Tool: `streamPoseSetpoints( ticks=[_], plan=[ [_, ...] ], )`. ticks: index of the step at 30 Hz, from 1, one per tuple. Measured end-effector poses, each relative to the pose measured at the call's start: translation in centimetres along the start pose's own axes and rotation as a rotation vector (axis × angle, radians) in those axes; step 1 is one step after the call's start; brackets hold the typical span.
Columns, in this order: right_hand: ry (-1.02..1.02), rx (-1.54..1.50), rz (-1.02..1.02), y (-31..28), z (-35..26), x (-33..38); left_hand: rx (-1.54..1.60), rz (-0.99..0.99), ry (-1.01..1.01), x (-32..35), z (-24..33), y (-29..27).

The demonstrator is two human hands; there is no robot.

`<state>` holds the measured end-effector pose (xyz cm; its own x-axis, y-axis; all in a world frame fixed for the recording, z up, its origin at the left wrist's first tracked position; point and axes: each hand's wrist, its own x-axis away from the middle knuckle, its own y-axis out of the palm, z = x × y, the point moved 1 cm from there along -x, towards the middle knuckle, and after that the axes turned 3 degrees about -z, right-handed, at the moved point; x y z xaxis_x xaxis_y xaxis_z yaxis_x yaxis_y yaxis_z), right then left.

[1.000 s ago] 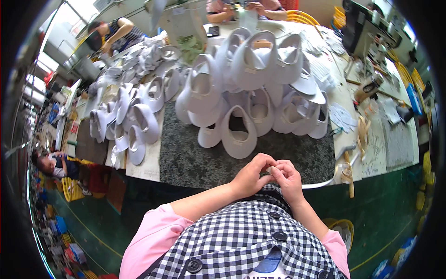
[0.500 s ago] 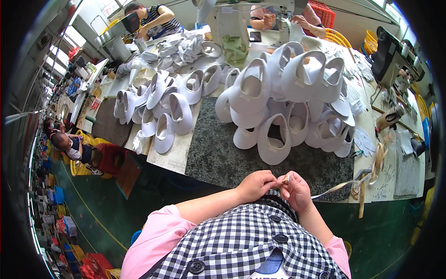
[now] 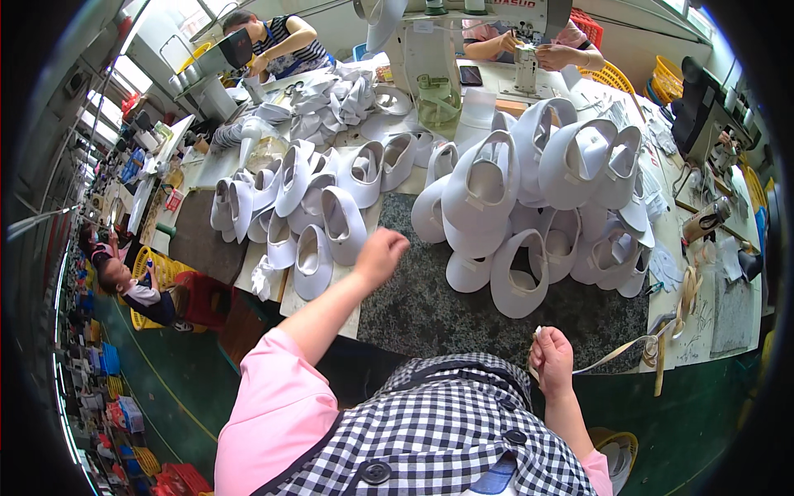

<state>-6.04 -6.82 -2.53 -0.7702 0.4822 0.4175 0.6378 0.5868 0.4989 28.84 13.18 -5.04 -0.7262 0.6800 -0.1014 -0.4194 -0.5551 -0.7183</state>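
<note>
At the tabletop [image 3: 688, 350], I have my hands apart: the right hand [image 3: 552, 361] clamped on a pale strip [image 3: 620, 351], the left hand [image 3: 380, 255] curled near white visors [image 3: 341, 229], contents unclear. A hasty tug could snag the strip's looped tail [image 3: 688, 293].

Lots of daylight thru windows [image 3: 103, 112], upper L; plain pale wall [image 3: 633, 37], upper R, w/ yellow plastic basket [image 3: 667, 78] nr it. Floor [image 3: 157, 417] green, yellow-lined. Main work surface [image 3: 696, 339] white; 2nd table [image 3: 149, 225] off L, red plastic seat [image 3: 203, 299] below. Far L bkgd cluttered, blurry.
</note>
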Motion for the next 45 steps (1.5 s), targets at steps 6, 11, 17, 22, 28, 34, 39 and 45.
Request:
streamPoseSetpoints(
  ticks=[6,11,17,22,28,34,39,45],
  plan=[
    [-0.032,0.077,0.149,0.2,1.4,0.3,-0.473,0.122,0.003,-10.1,-7.1,-2.2],
    [-0.054,0.148,0.262,1.2,1.6,0.0,-0.960,-0.037,-0.322,-16.0,-8.2,-0.1],
    [-0.045,0.189,0.287,2.5,1.9,-1.3,-0.830,-0.048,-0.270,-19.2,-10.7,0.5],
    [-0.028,0.267,0.275,3.8,1.6,-2.8,-0.491,0.117,-0.211,-20.1,-9.3,-1.9],
    [-0.004,0.337,0.178,4.9,1.0,-4.0,0.216,0.533,-0.145,-22.9,-7.8,-9.6],
    [-0.047,0.375,0.186,4.5,1.0,-3.6,-0.125,0.352,0.070,-12.3,5.8,-15.1],
    [-0.046,0.392,0.149,3.9,2.0,-2.9,-0.439,0.084,-0.130,-1.8,5.8,-8.9],
    [-0.020,0.464,0.092,4.2,1.5,-1.9,-0.499,0.048,0.055,1.8,-2.4,1.9]
  ],
)
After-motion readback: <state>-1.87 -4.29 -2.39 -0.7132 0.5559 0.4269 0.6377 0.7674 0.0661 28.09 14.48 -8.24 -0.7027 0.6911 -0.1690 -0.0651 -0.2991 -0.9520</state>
